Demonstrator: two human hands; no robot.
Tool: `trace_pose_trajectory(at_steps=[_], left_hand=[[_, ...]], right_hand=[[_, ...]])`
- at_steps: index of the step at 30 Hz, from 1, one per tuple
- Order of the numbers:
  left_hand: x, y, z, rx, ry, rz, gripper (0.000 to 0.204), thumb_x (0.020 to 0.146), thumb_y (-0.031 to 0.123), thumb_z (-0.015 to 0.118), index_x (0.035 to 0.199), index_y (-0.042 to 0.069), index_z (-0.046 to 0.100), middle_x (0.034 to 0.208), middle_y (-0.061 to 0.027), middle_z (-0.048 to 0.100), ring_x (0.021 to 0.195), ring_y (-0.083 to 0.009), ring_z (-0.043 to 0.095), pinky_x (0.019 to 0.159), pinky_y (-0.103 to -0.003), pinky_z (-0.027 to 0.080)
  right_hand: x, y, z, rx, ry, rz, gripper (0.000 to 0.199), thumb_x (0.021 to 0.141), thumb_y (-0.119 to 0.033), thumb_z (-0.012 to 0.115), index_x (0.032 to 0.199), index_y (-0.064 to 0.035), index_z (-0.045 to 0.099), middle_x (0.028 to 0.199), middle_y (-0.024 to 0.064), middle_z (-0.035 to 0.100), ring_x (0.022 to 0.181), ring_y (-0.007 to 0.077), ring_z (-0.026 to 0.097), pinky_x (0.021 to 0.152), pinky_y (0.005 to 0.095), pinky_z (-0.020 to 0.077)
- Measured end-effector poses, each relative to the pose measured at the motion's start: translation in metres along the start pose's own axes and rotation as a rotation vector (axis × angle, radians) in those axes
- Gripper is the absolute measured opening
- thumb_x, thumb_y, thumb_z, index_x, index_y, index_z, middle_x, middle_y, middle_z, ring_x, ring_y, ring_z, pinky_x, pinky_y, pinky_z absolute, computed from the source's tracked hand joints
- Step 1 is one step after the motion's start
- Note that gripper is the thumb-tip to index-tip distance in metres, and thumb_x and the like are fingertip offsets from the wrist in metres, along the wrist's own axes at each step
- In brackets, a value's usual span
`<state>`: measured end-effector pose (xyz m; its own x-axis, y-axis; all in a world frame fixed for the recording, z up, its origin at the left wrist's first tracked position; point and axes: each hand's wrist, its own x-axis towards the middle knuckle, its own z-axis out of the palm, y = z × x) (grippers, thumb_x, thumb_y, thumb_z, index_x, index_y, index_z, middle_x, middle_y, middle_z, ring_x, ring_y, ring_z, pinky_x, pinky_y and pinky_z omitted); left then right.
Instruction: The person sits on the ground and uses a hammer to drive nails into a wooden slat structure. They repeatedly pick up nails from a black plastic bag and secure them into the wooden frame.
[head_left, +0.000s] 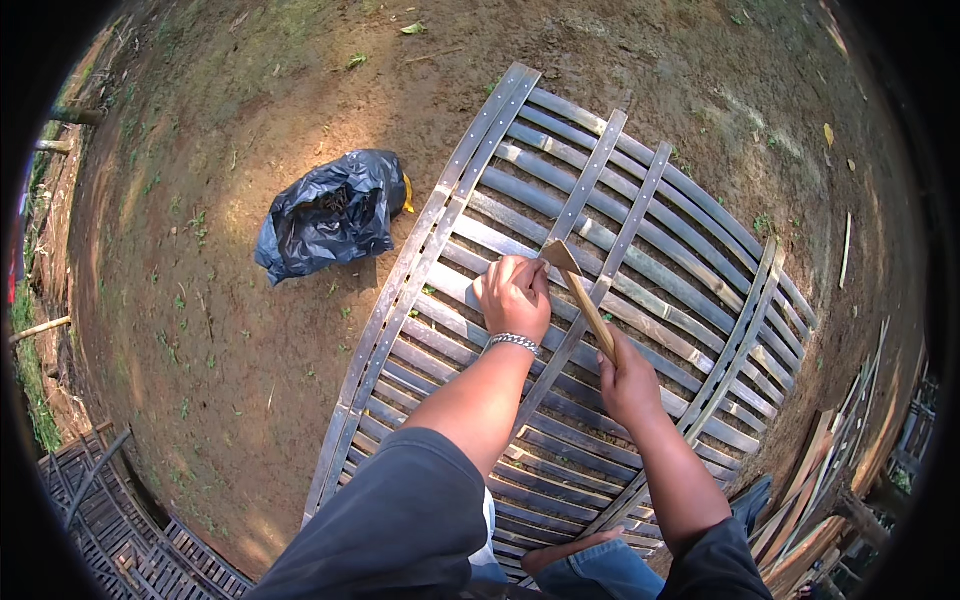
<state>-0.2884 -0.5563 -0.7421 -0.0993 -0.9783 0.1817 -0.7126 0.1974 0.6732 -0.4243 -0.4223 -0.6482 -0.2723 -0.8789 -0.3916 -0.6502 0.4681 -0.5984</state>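
Note:
A large panel of grey bamboo slats [640, 255], joined by cross strips with rows of nail heads, lies on the ground under my arms. My left hand [515, 297] is closed over one cross strip, fingers bunched together; whatever they pinch is too small or hidden to make out. A chain bracelet circles that wrist. My right hand [628, 380] grips the wooden handle of a hatchet [588, 305]. Its flat, brown head is just beside my left fingertips, over the strip.
Left of the panel, an open black plastic bag [330, 215] holds dark contents. Bamboo strips and planks [815, 480] lie at the right. Another slatted structure [130, 530] is at lower left. My bare foot [570, 550] rests on the panel near the bottom edge. Bare soil surrounds it.

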Motion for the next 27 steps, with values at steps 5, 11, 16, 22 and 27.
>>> trace_pose_trajectory(at_steps=[5, 11, 16, 22, 27], left_hand=[[0.001, -0.001, 0.004, 0.010, -0.010, 0.013, 0.006, 0.086, 0.017, 0.072, 0.092, 0.016, 0.074, 0.096, 0.0006, 0.065, 0.098, -0.0241, 0.061, 0.090, -0.045, 0.042], [0.001, -0.002, 0.002, -0.005, 0.023, 0.029, 0.007, 0.086, 0.018, 0.074, 0.092, 0.015, 0.073, 0.094, 0.0000, 0.065, 0.095, -0.0249, 0.062, 0.089, -0.045, 0.042], [-0.003, -0.003, 0.004, -0.005, 0.051, 0.038, 0.004, 0.086, 0.018, 0.074, 0.089, 0.015, 0.073, 0.093, -0.0001, 0.065, 0.095, -0.0242, 0.062, 0.089, -0.044, 0.042], [-0.001, -0.001, 0.002, -0.022, 0.027, 0.023, 0.006, 0.087, 0.020, 0.071, 0.088, 0.014, 0.073, 0.094, -0.0004, 0.064, 0.097, -0.0250, 0.061, 0.088, -0.044, 0.043], [0.003, -0.004, -0.003, -0.032, -0.097, -0.024, 0.018, 0.089, 0.024, 0.069, 0.103, 0.013, 0.073, 0.112, -0.0052, 0.066, 0.115, -0.0277, 0.058, 0.100, -0.049, 0.040]], right_hand=[[-0.004, 0.002, 0.001, 0.109, 0.106, -0.061, 0.046, 0.097, -0.011, 0.061, 0.142, -0.0091, 0.051, 0.129, 0.0245, 0.064, 0.114, 0.0451, 0.063, 0.096, 0.0495, 0.0527], [-0.002, -0.002, -0.005, 0.009, 0.049, 0.000, 0.045, 0.098, -0.011, 0.060, 0.141, -0.0076, 0.051, 0.128, 0.0244, 0.065, 0.112, 0.0449, 0.065, 0.094, 0.0490, 0.0536], [-0.005, 0.008, 0.008, 0.074, 0.126, -0.108, 0.045, 0.097, -0.010, 0.060, 0.142, -0.0089, 0.051, 0.128, 0.0247, 0.065, 0.115, 0.0442, 0.064, 0.096, 0.0478, 0.0530], [-0.007, -0.002, -0.002, 0.139, 0.067, 0.090, 0.045, 0.100, -0.013, 0.058, 0.143, -0.0082, 0.050, 0.122, 0.0279, 0.066, 0.114, 0.0473, 0.063, 0.095, 0.0472, 0.0513], [-0.022, -0.011, -0.010, 0.193, 0.109, 0.104, 0.046, 0.101, -0.015, 0.058, 0.145, -0.0082, 0.047, 0.119, 0.0298, 0.066, 0.112, 0.0490, 0.063, 0.093, 0.0481, 0.0512]])
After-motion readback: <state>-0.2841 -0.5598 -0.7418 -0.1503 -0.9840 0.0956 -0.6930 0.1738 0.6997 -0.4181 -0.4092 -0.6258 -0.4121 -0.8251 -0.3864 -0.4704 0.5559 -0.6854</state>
